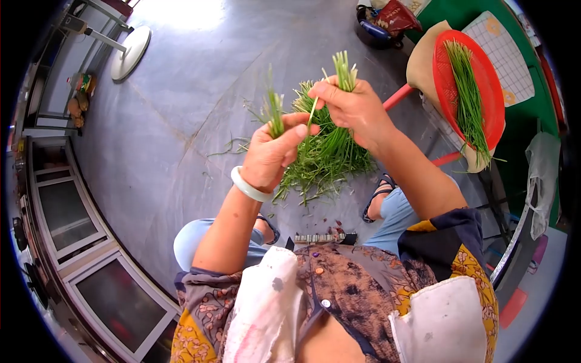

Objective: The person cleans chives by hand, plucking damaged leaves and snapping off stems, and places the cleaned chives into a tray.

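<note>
My left hand (272, 148), with a pale bangle (249, 185) on its wrist, is closed around a small bunch of green chives (274, 112). Its thumb and fingertips also touch a single stalk (313, 112) that runs up to the other hand. My right hand (354, 109) grips a second bunch of chives (345, 69), pale cut ends upward, and pinches the single stalk between thumb and finger. Below both hands a large heap of chives (339, 151) lies on the floor, partly hidden by the right hand.
A red plastic colander (499, 115) with a bundle of chives stands at right on a green-topped table (544, 118). A dark pot (372, 30) is at upper right. Glass-fronted cabinets (121, 296) line the left side. A round white stand base (131, 53) rests on the floor.
</note>
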